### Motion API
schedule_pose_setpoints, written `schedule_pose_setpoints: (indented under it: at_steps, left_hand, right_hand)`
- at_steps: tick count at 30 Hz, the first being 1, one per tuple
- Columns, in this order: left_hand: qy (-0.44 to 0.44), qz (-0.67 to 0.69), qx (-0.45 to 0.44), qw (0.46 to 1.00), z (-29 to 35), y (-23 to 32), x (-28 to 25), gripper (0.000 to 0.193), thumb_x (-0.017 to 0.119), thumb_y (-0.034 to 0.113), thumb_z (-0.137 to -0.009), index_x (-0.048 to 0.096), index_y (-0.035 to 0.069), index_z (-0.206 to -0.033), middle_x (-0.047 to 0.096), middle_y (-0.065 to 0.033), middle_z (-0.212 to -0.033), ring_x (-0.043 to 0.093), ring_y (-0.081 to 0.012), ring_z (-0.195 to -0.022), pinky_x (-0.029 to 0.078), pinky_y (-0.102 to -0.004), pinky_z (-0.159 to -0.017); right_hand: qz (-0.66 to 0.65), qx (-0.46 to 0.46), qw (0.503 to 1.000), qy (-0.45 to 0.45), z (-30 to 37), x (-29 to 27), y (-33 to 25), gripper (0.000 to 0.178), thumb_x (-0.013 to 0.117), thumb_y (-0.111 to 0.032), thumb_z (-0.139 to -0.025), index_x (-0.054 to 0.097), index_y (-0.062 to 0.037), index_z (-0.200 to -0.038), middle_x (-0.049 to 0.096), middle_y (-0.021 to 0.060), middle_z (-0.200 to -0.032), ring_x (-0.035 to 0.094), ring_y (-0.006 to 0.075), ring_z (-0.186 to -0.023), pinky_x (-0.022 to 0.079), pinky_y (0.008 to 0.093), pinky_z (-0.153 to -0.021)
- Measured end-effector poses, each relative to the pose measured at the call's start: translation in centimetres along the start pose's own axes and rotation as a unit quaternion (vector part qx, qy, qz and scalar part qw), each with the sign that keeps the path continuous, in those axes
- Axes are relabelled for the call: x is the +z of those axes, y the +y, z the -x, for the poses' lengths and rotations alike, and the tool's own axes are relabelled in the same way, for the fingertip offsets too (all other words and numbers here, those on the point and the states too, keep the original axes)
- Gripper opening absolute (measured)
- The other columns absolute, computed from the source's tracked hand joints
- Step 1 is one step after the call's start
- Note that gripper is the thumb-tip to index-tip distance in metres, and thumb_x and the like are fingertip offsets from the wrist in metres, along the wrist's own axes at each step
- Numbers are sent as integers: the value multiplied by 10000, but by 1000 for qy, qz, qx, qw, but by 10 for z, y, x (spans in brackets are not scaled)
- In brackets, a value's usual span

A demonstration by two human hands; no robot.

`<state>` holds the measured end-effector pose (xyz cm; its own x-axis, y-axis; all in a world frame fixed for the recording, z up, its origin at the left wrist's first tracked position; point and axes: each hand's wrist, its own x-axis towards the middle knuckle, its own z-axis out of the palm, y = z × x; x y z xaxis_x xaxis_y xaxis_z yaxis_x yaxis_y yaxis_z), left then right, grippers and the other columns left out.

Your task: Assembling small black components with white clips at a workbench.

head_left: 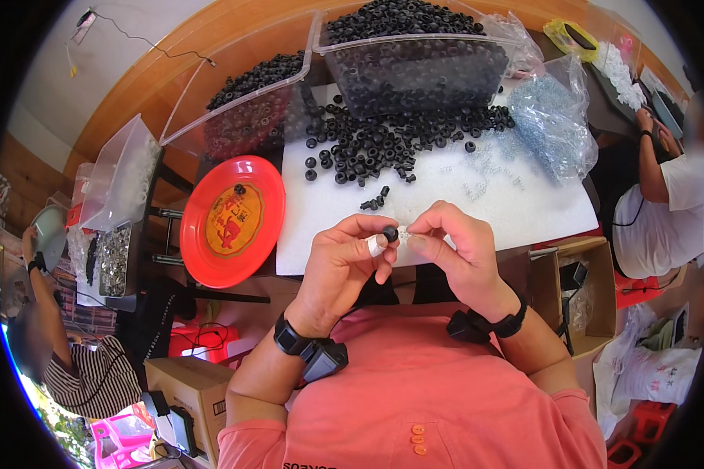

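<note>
My left hand (338, 262), with white tape round a finger, pinches a small round black part (390, 233) above the near edge of the white work surface (313, 227). Close against it, the fingers of my right hand (463, 254) are closed in a pinch on a tiny clear piece (403, 232), mostly covered by the fingertips. Just beyond my hands lies a little group of black stepped pieces (375, 200). Farther back spreads a heap of loose black parts (368, 141). Tiny clear pieces (485, 168) are scattered to its right.
Clear plastic bins (414, 43) of black parts stand at the back. A red plate (274, 195) with one black part sits on the left. A bag of clear pieces (551, 117) lies at right. Co-workers sit on both sides; cardboard boxes (587, 297) stand below.
</note>
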<state>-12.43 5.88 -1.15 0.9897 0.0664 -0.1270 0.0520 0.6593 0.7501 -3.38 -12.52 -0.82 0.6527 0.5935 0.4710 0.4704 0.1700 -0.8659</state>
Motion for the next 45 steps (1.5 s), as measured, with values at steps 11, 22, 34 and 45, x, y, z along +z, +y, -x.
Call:
schedule_pose_setpoints:
  at_steps: [11, 22, 34, 45]
  left_hand:
    - [-8, 2, -13, 1000, 4, -3, 3, 204, 627, 5, -972, 651, -74, -1158, 690, -150, -1002, 658, -197, -794, 513, -292, -553]
    - [-7, 43, -45, 998, 2, -4, 0, 206, 625, 59, -987, 645, -52, -1159, 690, -135, -964, 655, -199, -792, 490, -302, -580]
    - [-29, 86, -44, 995, -1, -13, 8, 219, 619, 115, -1001, 644, -10, -1179, 675, -83, -1031, 634, -180, -859, 463, -312, -633]
    - [-31, 63, -28, 997, 0, -6, 12, 198, 639, 154, -1000, 672, 28, -1149, 679, -59, -1023, 628, -164, -867, 457, -318, -649]
  right_hand:
    - [-99, 87, 991, -35, -4, 7, -5, 135, 702, -15, -934, 577, -7, -883, 713, 96, -858, 714, 138, -780, 553, 259, -677]
    - [97, -23, 995, 24, -5, 3, -8, 136, 737, -55, -895, 634, -10, -971, 672, 69, -789, 633, 156, -700, 485, 290, -605]
    - [263, -265, 922, 107, -2, 17, -4, 275, 779, -26, -772, 673, -30, -1026, 617, 115, -820, 616, 299, -714, 487, 386, -627]
    - [231, -221, 940, 119, -5, 20, -6, 304, 790, -17, -746, 660, -39, -1020, 628, 111, -861, 620, 298, -740, 480, 380, -636]
